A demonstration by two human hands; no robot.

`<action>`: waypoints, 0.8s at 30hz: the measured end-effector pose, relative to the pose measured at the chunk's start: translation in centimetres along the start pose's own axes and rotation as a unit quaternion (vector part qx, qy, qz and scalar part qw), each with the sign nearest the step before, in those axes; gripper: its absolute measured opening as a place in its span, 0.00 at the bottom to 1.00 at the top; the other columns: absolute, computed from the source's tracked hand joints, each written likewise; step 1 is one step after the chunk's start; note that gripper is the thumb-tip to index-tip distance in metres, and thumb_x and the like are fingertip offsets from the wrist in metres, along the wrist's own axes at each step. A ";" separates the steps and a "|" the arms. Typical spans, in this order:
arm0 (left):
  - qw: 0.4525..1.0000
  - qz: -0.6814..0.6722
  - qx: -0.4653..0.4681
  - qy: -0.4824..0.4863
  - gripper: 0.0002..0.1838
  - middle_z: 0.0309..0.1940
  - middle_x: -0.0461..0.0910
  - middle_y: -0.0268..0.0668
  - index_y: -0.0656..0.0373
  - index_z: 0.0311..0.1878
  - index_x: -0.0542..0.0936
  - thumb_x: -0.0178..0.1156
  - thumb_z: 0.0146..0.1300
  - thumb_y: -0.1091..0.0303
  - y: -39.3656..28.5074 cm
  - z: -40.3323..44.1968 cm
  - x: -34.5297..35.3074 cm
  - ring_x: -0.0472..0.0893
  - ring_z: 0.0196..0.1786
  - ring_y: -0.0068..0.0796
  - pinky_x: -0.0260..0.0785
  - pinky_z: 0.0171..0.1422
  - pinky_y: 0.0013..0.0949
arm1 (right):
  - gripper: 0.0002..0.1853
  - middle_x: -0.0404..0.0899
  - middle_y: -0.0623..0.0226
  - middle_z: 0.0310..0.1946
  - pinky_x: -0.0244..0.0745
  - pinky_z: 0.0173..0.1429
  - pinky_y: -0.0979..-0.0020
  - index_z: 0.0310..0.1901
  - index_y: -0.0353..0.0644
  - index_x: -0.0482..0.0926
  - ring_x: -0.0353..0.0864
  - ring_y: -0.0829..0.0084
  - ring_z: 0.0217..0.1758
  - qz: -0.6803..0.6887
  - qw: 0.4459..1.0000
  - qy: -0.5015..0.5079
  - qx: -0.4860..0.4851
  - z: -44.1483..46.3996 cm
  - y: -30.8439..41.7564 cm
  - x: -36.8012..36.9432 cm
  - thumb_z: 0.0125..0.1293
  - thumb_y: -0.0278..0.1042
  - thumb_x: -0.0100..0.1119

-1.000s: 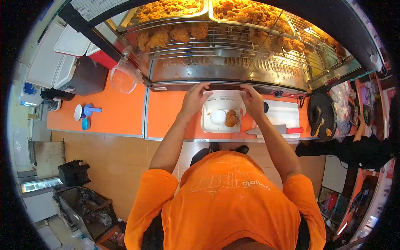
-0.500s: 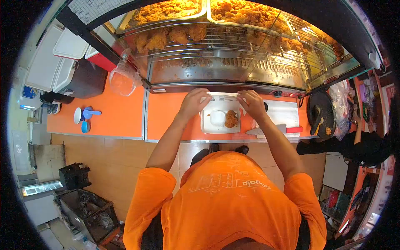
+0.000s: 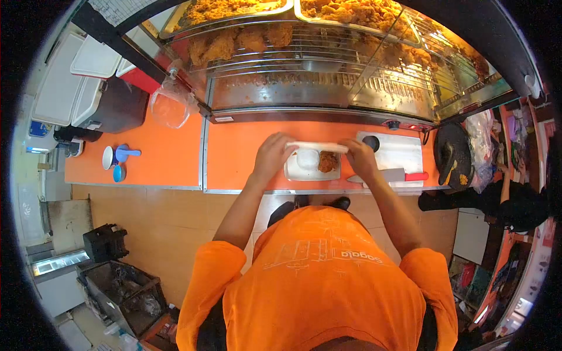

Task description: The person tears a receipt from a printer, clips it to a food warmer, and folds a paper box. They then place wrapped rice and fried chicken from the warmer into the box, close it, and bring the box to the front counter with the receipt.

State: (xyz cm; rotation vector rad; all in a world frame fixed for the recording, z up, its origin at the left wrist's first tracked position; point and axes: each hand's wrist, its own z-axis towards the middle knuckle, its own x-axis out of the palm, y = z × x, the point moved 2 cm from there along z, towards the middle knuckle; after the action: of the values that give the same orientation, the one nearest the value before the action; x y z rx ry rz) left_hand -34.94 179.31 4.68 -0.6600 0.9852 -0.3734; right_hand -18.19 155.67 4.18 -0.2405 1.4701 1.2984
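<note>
A white takeaway box [image 3: 295, 174] stands on the orange counter in front of me, with a white mound [image 3: 307, 158], perhaps rice, beside a brown piece of fried chicken [image 3: 328, 163]. Its lid [image 3: 317, 146] is raised and tilted over the back of the food. My left hand [image 3: 273, 154] grips the lid's left end with bent fingers. At the opposite end, my right hand [image 3: 361, 157] holds the lid's right corner. Just right of the box, a knife [image 3: 393, 175] with a red handle lies partly across white paper [image 3: 400, 152].
Behind the counter [image 3: 240, 169] rises a glass display cabinet [image 3: 281, 90] with fried chicken on trays and racks. To the right are a dark stone mortar [image 3: 452, 155] and a person in black sleeves [image 3: 468, 200]. Blue cups [image 3: 120, 172] and lidded boxes [image 3: 96, 58] stand at left.
The lid has swung up from the back of the box and forward over the food. Both hands have come toward me with it, fingers now closed at its ends.
</note>
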 end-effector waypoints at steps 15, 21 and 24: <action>0.964 -0.218 -0.149 0.036 0.40 0.67 0.66 0.48 0.58 0.70 0.66 0.72 0.53 0.80 3.1 -7.7 5.5 0.74 0.66 0.41 0.74 0.66 0.39 | 0.27 0.76 0.52 0.56 0.70 0.67 0.64 0.64 0.35 0.64 0.76 0.60 0.64 0.277 0.953 -0.050 0.115 -5.8 -1.3 7.5 0.64 0.20 0.59; 0.967 -0.185 -0.177 -0.016 0.34 0.59 0.76 0.47 0.60 0.69 0.70 0.65 0.57 0.84 3.1 -7.5 6.3 0.80 0.59 0.38 0.75 0.63 0.36 | 0.25 0.81 0.48 0.54 0.74 0.61 0.65 0.63 0.34 0.72 0.81 0.60 0.59 0.247 0.940 -0.084 0.218 -4.5 2.1 5.7 0.62 0.15 0.52; 0.955 -0.220 -0.198 -0.021 0.32 0.56 0.79 0.46 0.62 0.69 0.70 0.61 0.59 0.86 2.6 -7.3 6.1 0.81 0.57 0.35 0.76 0.60 0.33 | 0.25 0.84 0.50 0.49 0.77 0.55 0.65 0.64 0.34 0.72 0.85 0.62 0.50 0.246 0.942 -0.088 0.212 -4.3 3.6 4.0 0.63 0.13 0.50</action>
State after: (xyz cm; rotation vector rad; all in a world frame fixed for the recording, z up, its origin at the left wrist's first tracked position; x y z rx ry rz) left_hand -38.11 175.25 -3.75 -1.2574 0.8736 -0.5542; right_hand -24.79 155.56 2.19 0.5467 1.6679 1.3023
